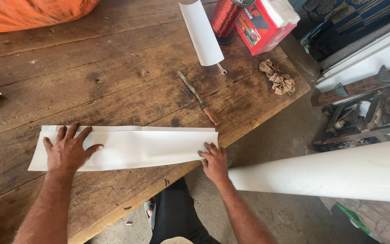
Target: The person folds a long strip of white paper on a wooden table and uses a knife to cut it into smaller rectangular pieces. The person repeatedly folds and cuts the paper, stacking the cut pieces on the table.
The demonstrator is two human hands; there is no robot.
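On table (113, 68): white sheet (150, 147), flat
Left hand (68, 151): 9 o'clock end, fingers spread, pressing
Right hand (214, 161): 3 o'clock corner, fingers narrow, pressing
Knife (199, 98): 12 o'clock

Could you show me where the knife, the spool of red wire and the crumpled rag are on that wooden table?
knife (198, 97): head view, middle of its metal blade.
spool of red wire (225, 17): head view, on the wound red wire.
crumpled rag (278, 79): head view, centre of the bunched cloth.
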